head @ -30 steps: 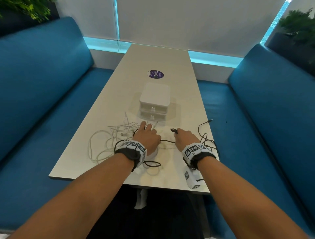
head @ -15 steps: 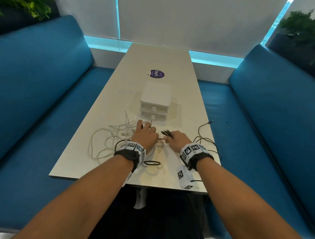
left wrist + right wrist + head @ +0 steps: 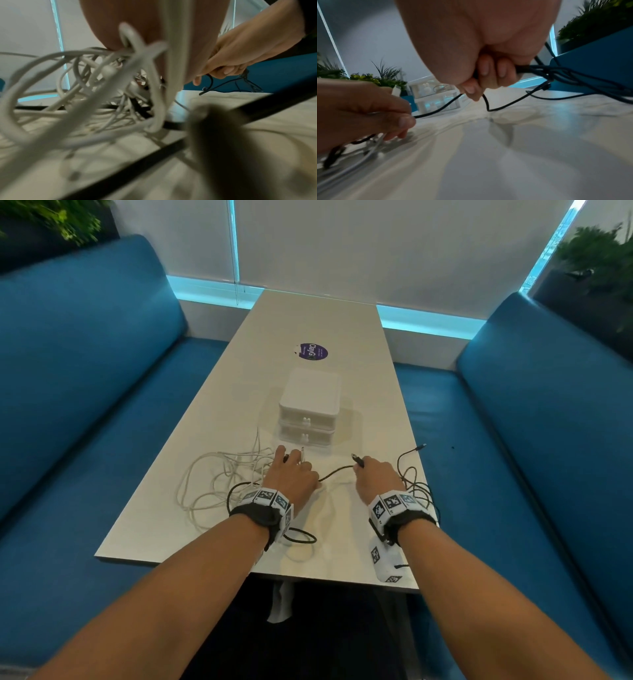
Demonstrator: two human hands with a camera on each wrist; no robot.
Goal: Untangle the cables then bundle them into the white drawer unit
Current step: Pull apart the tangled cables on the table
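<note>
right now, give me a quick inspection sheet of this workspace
surface: white table, long, between benches
job's things: white drawer unit, both drawers shut
clutter: purple sticker
hands: left hand grips the white cables; right hand grips the black cable
cables: white cables tangled at left; black cable runs between the hands, loose loops at right
surroundings: blue benches, plants
</note>
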